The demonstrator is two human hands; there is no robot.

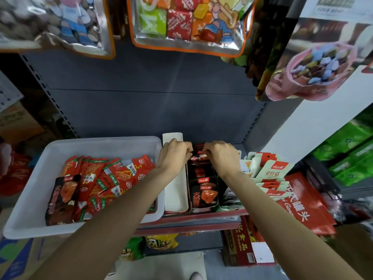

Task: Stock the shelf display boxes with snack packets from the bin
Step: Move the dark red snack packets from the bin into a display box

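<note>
A white plastic bin (101, 144) sits on the shelf at the left, holding several red snack packets (113, 176) and one black packet (62, 197). To its right stands an empty white display box (175, 196). Beside that, a display box (203, 209) holds a row of upright black packets (203, 190). My left hand (174, 155) and my right hand (222, 156) meet over the back of this row. Both pinch the top of a black packet (198, 157) there.
A box of pale green-and-red packets (270, 170) stands right of the black row, with large red bags (302, 205) beyond it. Big candy bags (189, 23) hang overhead. The grey shelf back panel (153, 102) is behind. Cartons and snack bags fill the lower shelf.
</note>
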